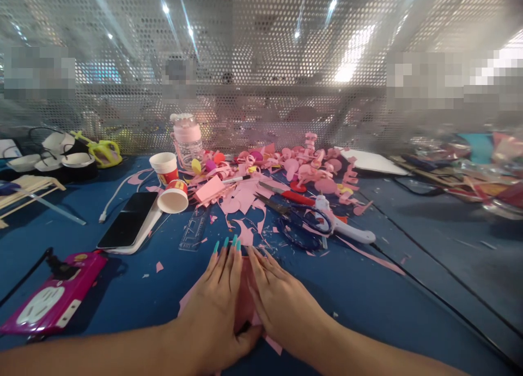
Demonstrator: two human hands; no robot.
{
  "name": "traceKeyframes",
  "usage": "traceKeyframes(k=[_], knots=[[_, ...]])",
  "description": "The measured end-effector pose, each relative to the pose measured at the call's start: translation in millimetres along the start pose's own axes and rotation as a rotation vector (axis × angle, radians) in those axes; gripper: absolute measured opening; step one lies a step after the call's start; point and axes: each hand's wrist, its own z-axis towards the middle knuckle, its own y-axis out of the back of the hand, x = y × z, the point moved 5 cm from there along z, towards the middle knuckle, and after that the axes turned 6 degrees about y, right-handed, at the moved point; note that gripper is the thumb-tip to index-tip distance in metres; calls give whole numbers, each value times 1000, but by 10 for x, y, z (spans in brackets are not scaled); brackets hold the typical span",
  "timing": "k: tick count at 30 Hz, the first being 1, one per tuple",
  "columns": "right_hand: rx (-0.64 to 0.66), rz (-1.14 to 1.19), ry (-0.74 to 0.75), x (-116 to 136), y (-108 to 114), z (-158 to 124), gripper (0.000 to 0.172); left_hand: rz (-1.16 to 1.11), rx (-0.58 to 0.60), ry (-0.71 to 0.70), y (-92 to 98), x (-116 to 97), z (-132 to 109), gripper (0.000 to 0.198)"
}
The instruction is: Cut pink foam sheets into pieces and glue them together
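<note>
Both hands lie flat, side by side, on a pink paper sheet (244,302) on the blue table near the front edge. My left hand (216,299) has its fingers stretched out, teal nails pointing away. Pressing on the same sheet, my right hand (278,299) is also flat with fingers extended. Most of the paper is hidden under the hands; pink edges show at the left and at the bottom right.
Scissors (296,215) and a white-handled tool (347,229) lie beyond the hands among pink paper scraps (245,196). Left are a phone (128,220), two paper cups (171,182), a clear ruler (195,229), a magenta power strip (53,299). A perforated metal screen (261,65) stands behind.
</note>
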Motion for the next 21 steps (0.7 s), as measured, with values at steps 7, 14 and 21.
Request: traceKeyframes(k=[7,14,21], knots=[[-28,43,-50,-63,65,31,44,-22,16,12,-25,26,-1,84],[-14,23,-54,26,85,-12,44,-17,43,-4,-101,-39,-95,92],[5,12,-17,105,105,-61,46,-38,45,-37,-54,-49,-144,101]])
